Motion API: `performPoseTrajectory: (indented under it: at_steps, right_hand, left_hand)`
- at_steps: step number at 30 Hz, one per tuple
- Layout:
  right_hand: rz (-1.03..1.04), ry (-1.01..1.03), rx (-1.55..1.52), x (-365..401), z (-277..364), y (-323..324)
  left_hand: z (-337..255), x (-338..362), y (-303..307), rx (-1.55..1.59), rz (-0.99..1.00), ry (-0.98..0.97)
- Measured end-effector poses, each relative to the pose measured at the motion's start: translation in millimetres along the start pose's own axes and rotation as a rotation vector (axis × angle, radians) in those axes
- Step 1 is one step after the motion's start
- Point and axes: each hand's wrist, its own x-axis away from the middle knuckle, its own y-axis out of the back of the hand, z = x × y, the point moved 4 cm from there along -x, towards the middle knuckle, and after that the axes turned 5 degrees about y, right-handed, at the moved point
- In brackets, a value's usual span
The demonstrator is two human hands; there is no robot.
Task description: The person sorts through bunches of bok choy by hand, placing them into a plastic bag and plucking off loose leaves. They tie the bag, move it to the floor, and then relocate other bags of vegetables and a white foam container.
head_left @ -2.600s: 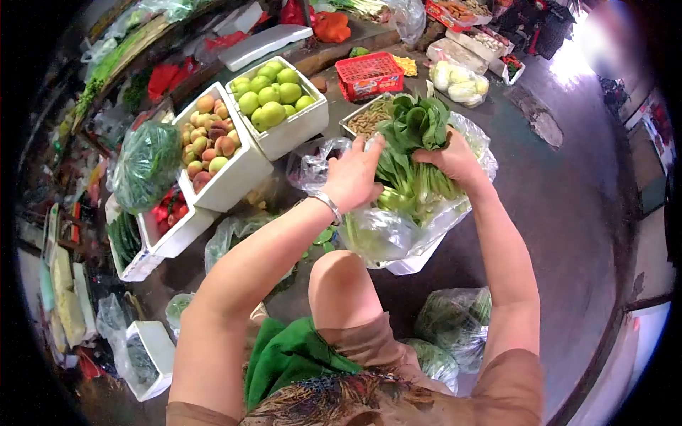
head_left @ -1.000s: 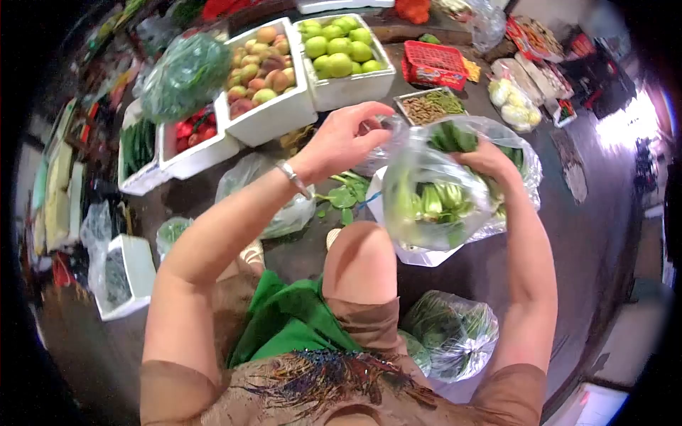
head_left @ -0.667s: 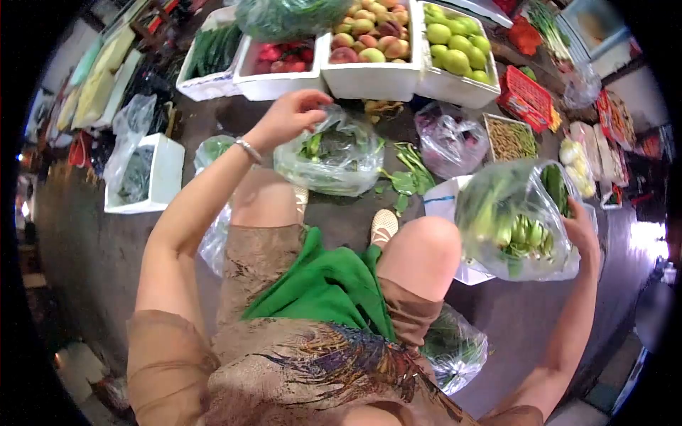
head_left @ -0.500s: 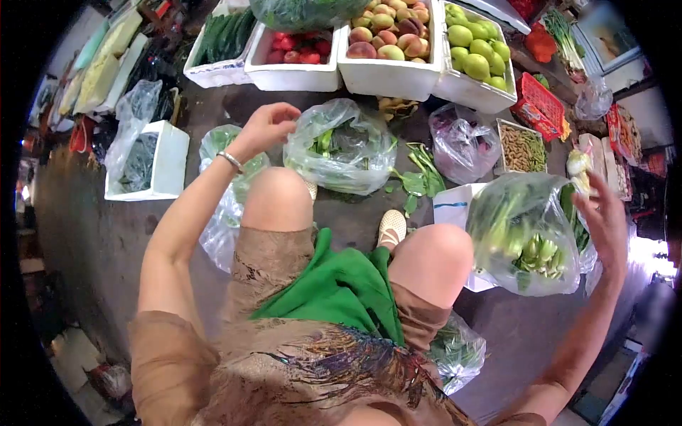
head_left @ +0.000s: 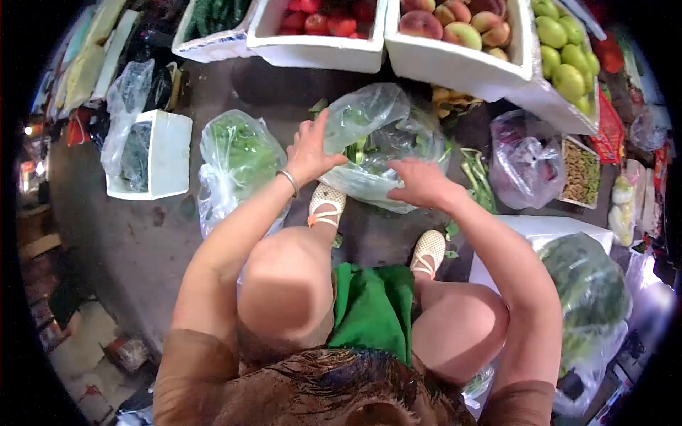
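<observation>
A clear plastic bag (head_left: 362,113) with green leafy vegetables (head_left: 359,150) inside stands on the floor in front of me, its mouth spread wide. At its left edge is my left hand (head_left: 311,153), thumb and fingers apart. My right hand (head_left: 424,183) reaches over its near right side, fingers stretched out against the plastic. Neither hand is closed on anything. Left of this bag lies another clear bag of leafy greens (head_left: 245,153). Loose green stalks (head_left: 476,177) lie to the right on the floor.
White foam boxes hold cucumbers (head_left: 217,15), red fruit (head_left: 317,25), peaches (head_left: 462,32) and green fruit (head_left: 568,64). A bag with purple contents (head_left: 526,160) and a box of peanuts (head_left: 579,170) stand right. Bagged greens (head_left: 586,284) sit by my right arm; a white foam box (head_left: 170,153) stands left.
My right hand has come from the bagged greens at the right to the middle bag. My left hand has lowered to that bag's left edge. The head view has shifted.
</observation>
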Motion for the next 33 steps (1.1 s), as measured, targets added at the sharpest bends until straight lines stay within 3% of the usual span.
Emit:
performPoseTrajectory:
  at_steps: [1,3,5,7,9,10,11,13,14,16,18,19,20,21,23,26,27,29,31,33]
  right_hand:
    - [0.018,0.000,-0.029,-15.9,-12.8,-25.4]
    - [0.014,0.040,-0.105,-41.7,-30.2,-66.3]
    - [0.117,0.042,-0.205,-48.8,-38.0,-96.1]
    - [0.374,0.091,-0.461,-50.3,-46.3,-123.2]
    - [0.287,0.172,-0.469,-46.7,-43.8,-127.2]
    - [0.404,0.163,-0.533,-44.2,-42.5,-123.0]
    - [0.518,0.154,-0.595,-40.5,-41.5,-119.1]
    - [0.602,0.111,-0.721,-32.3,-40.9,-117.0]
    - [0.695,0.071,-0.832,-26.4,-39.6,-117.5]
    - [0.705,0.092,-0.799,-20.0,-36.3,-109.7]
    - [0.718,0.116,-0.767,-14.7,-36.0,-113.7]
    - [0.731,0.164,-0.972,-11.4,-38.3,-116.1]
    - [0.736,0.214,-1.175,-8.1,-42.1,-114.9]
    - [0.733,0.211,-1.174,-4.2,-47.8,-111.4]
    - [0.657,0.042,-1.326,2.4,-60.6,-103.8]
    - [0.628,-0.015,-1.244,0.4,-75.5,-108.3]
    - [0.665,-0.063,-1.227,3.5,-75.9,-114.6]
    - [0.639,-0.019,-1.219,1.0,-79.6,-112.9]
    - [0.500,-0.254,-1.249,1.3,-91.9,-104.8]
    - [0.431,-0.293,-1.251,-2.9,-108.6,-110.0]
  left_hand:
    - [19.5,-12.4,-29.7,-0.015,0.029,0.011]
    - [74.3,-40.4,-84.4,0.020,-0.220,0.026]
    - [86.8,-54.9,-86.2,0.079,-0.088,0.066]
    - [86.3,-67.0,-81.3,0.149,0.020,0.088]
    - [87.2,-63.3,-75.9,0.475,0.093,0.203]
    - [77.3,-59.6,-78.7,0.793,0.174,0.420]
    - [60.4,-55.0,-76.1,0.785,0.181,0.414]
    - [22.3,-34.5,-72.1,1.185,0.400,0.540]
    - [9.6,-29.5,-62.4,1.179,0.410,0.539]
    - [-29.4,-18.3,-43.5,1.543,0.751,0.403]
    - [-57.9,-6.2,-1.3,1.644,0.819,0.353]
    - [-65.8,-1.4,12.1,1.748,0.880,0.292]
    - [-62.8,1.7,15.3,1.748,0.885,0.288]
    - [-56.4,2.3,19.8,1.710,0.801,0.270]
    - [-44.4,2.4,19.8,1.668,0.717,0.255]
    - [-12.5,-5.0,-5.4,1.361,0.460,0.370]
    - [-11.0,-1.5,-8.8,1.356,0.472,0.385]
    - [-9.0,1.5,-7.9,1.287,0.380,0.306]
    - [0.7,-2.3,-8.7,1.292,0.427,0.341]
    - [8.0,-7.0,-4.3,1.030,0.206,0.335]
